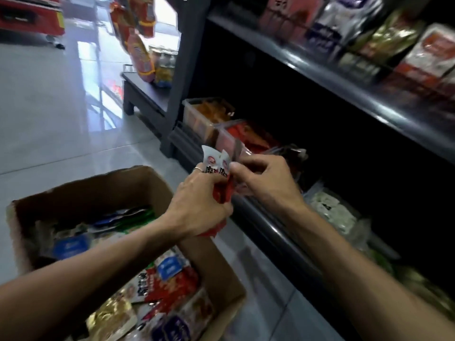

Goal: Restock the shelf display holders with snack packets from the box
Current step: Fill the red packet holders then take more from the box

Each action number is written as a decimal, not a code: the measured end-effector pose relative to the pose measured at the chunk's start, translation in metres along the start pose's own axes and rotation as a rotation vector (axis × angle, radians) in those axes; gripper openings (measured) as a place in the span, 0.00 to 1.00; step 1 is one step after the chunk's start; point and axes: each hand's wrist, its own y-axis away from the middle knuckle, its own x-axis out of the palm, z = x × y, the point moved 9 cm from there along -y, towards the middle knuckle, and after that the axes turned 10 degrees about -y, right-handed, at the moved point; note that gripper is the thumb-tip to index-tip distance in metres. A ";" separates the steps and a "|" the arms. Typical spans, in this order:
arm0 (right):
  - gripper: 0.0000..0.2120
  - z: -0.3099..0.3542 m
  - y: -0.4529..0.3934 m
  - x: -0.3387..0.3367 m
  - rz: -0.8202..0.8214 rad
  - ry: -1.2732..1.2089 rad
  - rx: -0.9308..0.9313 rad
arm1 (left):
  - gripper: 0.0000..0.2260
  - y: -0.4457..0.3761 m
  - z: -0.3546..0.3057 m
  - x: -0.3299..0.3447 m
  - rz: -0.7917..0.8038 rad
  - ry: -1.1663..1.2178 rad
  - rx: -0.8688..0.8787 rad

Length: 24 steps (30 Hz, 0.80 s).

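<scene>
My left hand [199, 205] grips a bunch of red-and-white snack packets [218, 166] upright, just in front of the bottom shelf's edge. My right hand [266, 180] pinches the rightmost packet of that bunch between thumb and fingers. Behind the hands stand clear plastic display holders: one with orange packets [197, 119], one with red packets [226, 141], and a dark one [295, 153] partly hidden by my right hand. The open cardboard box [81, 188] sits on the floor at lower left, holding several mixed snack packets [170, 291].
The dark shelf unit [270, 227] runs along the right, with white packets [332, 210] low down and bagged goods [344, 20] on the upper shelf. A low dark stand [140, 87] with hanging orange bags [140, 52] is beyond the shelf post. Glossy tiled floor [61, 119] lies left.
</scene>
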 end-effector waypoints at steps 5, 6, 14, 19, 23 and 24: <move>0.09 -0.009 -0.003 -0.080 -0.199 0.103 0.040 | 0.10 -0.017 -0.034 0.029 0.143 0.366 -0.060; 0.16 -0.010 -0.001 -0.096 -0.220 0.114 0.061 | 0.11 -0.020 -0.044 0.034 0.187 0.398 -0.038; 0.08 -0.006 0.029 -0.170 -0.197 -0.107 0.122 | 0.05 -0.018 -0.120 0.062 0.411 0.541 0.083; 0.05 0.004 0.064 -0.231 -0.334 -0.142 0.050 | 0.11 -0.011 -0.168 0.067 0.398 0.560 0.122; 0.05 0.011 0.094 -0.281 -0.436 -0.193 0.017 | 0.10 -0.001 -0.222 0.070 0.427 0.536 0.221; 0.04 0.013 0.102 -0.294 -0.465 -0.219 0.013 | 0.09 0.001 -0.236 0.070 0.424 0.536 0.246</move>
